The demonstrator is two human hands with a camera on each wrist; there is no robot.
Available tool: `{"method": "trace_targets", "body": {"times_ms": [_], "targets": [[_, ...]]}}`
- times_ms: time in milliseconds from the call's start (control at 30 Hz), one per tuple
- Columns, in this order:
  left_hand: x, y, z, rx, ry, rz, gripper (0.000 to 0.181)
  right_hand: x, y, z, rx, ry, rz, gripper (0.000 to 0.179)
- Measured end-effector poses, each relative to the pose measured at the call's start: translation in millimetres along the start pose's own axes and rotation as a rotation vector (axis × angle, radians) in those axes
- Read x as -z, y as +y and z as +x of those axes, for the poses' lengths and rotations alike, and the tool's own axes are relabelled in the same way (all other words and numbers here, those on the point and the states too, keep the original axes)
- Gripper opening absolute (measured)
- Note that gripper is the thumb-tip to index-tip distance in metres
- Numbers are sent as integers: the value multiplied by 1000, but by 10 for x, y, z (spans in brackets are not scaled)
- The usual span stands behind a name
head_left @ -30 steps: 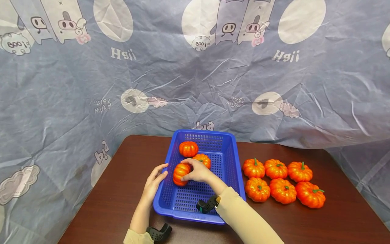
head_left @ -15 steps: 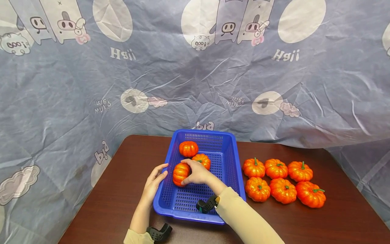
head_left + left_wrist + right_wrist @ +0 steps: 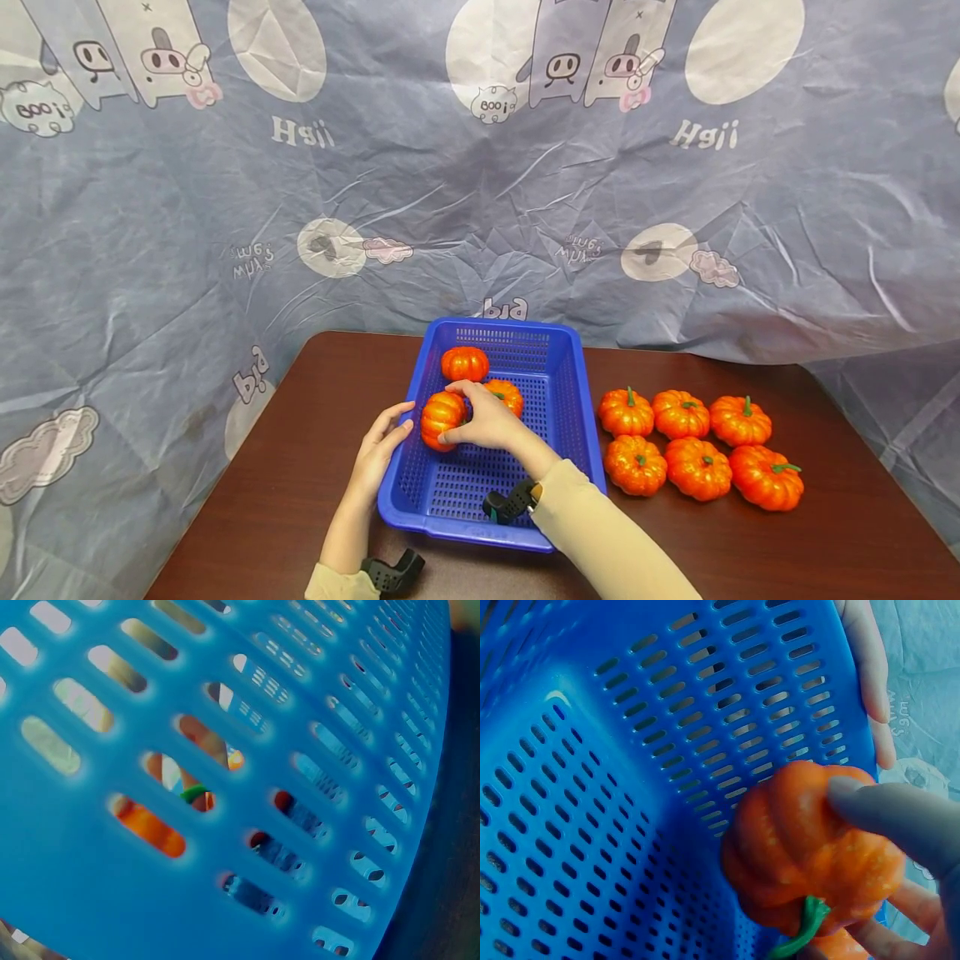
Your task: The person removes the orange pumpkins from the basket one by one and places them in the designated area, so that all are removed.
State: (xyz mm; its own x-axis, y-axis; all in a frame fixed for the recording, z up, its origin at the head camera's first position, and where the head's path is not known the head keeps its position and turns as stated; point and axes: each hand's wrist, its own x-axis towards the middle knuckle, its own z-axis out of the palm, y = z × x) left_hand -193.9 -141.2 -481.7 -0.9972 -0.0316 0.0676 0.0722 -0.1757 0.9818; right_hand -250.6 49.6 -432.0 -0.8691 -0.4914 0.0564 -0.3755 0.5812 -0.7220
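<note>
An orange pumpkin (image 3: 442,422) with a green stem is pinched between the thumb and fingers of my right hand (image 3: 489,422), inside the blue basket (image 3: 480,530). In the right wrist view this pumpkin (image 3: 802,847) lies on its side, its stem pointing down and my thumb pressing its skin. Whether it touches the basket floor I cannot tell. Two more pumpkins sit in the basket: one at the back left (image 3: 465,364) and one (image 3: 506,397) partly behind my right hand. My left hand (image 3: 377,450) rests against the basket's left rim, fingers fairly straight.
Several pumpkins (image 3: 697,469) stand in two rows on the brown table (image 3: 315,392), right of the basket. A patterned grey-blue cloth (image 3: 465,183) hangs behind and beside the table. Through the basket wall's slots (image 3: 150,825), the left wrist view shows bits of orange.
The held pumpkin has shifted slightly left and away from me with my right hand. The pumpkin behind that hand has moved a little right. My left hand stays put.
</note>
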Motion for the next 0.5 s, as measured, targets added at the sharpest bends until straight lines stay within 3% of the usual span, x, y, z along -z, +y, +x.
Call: {"method": "trace_targets", "body": {"times_ms": [333, 500], "targets": [[-2, 5, -1, 12, 2, 2, 36, 80, -106, -30, -29, 111, 82, 75], [5, 7, -8, 11, -6, 11, 38, 147, -145, -53, -7, 91, 140, 73]]}}
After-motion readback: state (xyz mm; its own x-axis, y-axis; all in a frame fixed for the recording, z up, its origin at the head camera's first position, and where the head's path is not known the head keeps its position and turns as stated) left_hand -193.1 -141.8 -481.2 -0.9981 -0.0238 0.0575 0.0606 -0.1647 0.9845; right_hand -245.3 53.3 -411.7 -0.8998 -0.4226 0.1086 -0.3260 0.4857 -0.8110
